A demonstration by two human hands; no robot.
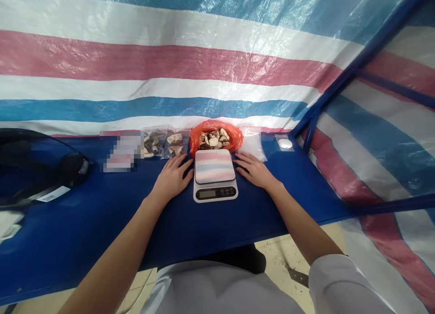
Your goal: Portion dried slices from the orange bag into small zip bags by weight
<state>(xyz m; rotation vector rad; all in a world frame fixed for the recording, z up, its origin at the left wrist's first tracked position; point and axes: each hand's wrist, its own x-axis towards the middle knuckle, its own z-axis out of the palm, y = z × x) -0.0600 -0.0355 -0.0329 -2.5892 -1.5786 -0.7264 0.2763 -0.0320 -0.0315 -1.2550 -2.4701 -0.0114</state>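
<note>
Head view: the scale [215, 166] lies lengthwise front-to-back, its display [207, 194] nearest.

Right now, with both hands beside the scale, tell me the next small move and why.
I'd probably bring the right hand to the power button of the scale: I can make out no digits on the display, neither hand holds anything, and the pale slices lie in the open red bag just behind.

Both bare forearms [125, 241] reach far. The left hand [171, 177] and right hand [255, 170] lie palm-down, fingers [186, 165] loosely spread.
</note>
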